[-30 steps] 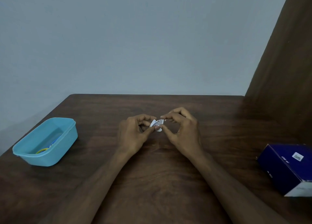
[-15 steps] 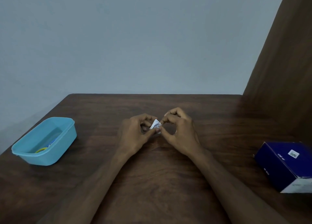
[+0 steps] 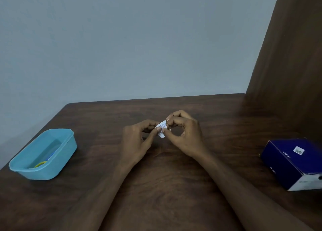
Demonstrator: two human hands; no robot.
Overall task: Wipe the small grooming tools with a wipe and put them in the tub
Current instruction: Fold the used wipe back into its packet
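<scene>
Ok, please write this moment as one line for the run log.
left hand: pinches packet | right hand: pinches packet | packet: unopened | tub: left

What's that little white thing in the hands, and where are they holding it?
A small white printed sachet, pinched by both hands: left hand at its left edge, right hand at its upper right corner.

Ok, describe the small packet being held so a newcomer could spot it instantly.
Mid-way across the dark wooden table, the left hand and right hand meet. Pinched between them is a small white printed sachet, the only white item there.
</scene>
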